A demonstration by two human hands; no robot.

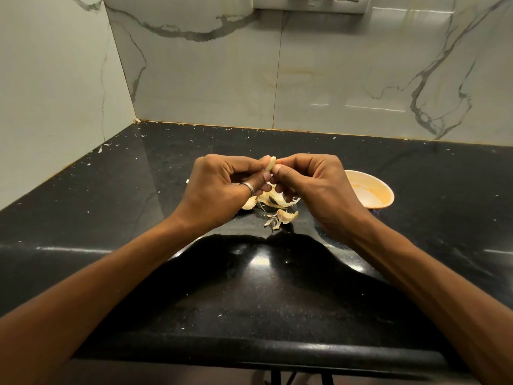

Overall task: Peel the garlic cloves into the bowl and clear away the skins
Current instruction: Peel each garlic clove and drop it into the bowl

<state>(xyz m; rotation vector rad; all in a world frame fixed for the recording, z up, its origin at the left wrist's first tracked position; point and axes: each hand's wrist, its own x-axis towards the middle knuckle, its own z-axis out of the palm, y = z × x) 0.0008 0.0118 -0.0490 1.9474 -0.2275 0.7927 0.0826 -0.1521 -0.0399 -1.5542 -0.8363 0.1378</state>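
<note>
Pinching one garlic clove (270,164) from both sides, the left hand (222,187) and right hand (313,187) hold it above the skins (273,202) — left of the bowl (372,193). Small, firm, probably slick once bare — best gripped at its ends.

Two hands (219,187) (316,187), one peeled clove (270,164), one bowl (373,197).

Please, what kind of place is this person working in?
Most likely a home kitchen: a polished black stone counter, marble-look wall tiles behind it, and a garlic clove being peeled near a small bowl.
</note>
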